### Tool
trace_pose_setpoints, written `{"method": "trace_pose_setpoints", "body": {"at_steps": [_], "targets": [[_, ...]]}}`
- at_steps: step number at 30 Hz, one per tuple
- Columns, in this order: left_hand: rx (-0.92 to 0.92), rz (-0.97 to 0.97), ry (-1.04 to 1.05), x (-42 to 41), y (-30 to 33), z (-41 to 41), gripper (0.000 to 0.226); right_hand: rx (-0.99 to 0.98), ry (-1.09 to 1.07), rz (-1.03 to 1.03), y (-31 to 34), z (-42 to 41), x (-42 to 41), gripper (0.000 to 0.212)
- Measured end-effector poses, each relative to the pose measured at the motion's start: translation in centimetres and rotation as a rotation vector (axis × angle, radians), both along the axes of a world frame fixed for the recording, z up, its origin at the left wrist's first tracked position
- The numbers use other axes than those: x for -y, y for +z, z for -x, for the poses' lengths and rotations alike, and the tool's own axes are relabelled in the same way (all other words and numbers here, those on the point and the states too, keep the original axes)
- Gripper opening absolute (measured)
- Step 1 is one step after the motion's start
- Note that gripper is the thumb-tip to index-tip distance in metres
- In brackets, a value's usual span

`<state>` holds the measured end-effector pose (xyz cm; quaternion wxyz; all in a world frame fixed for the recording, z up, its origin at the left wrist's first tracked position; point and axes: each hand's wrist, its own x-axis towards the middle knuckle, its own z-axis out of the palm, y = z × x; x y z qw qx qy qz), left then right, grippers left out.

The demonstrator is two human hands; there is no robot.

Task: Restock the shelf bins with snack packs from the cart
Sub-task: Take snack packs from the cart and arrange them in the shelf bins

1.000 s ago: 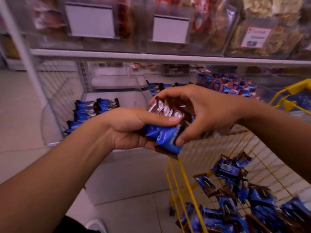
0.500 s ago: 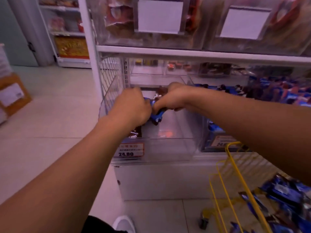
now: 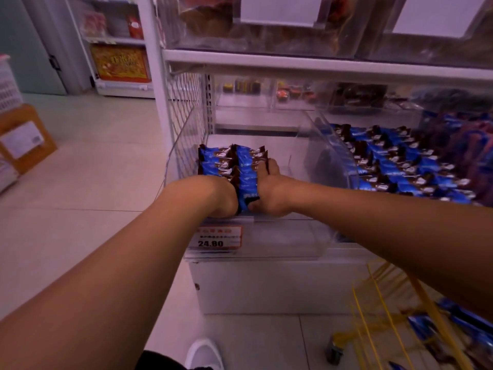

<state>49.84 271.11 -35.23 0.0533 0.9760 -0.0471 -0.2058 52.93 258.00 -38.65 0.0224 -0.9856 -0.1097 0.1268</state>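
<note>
Both my hands are down inside the clear left shelf bin [image 3: 314,236]. Between them stands a row of blue-and-brown snack packs [image 3: 246,177] on edge. My left hand [image 3: 222,197] grips the near end of the row from the left. My right hand [image 3: 269,190] holds it from the right, fingers curled along the packs. A second row of the same snack packs [image 3: 216,161] lies to the left against the bin's wall. The yellow wire cart [image 3: 394,324] with more loose packs [image 3: 426,327] stands at the lower right.
The neighbouring bin [image 3: 336,148] to the right is filled with rows of the same packs. A price tag [image 3: 217,237] reading 24.80 hangs on the bin's front. A shelf board [image 3: 320,65] runs overhead. A cardboard box [image 3: 24,137] sits on the floor at left.
My hands carried the stack of packs from above the cart leftward and lowered it into the left bin, next to the row there. The view swung left with them.
</note>
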Motion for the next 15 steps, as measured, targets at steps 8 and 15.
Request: {"method": "trace_pose_setpoints", "body": {"at_steps": [8, 15], "targets": [[0.015, -0.074, -0.064, -0.4, 0.0, -0.4, 0.038, -0.064, -0.114, -0.144, 1.2, -0.3, -2.0, 0.117], [0.405, -0.004, 0.001, 1.5, 0.8, -0.2, 0.027, 0.318, 0.138, -0.118, 7.8, 5.3, 3.4, 0.064]]}}
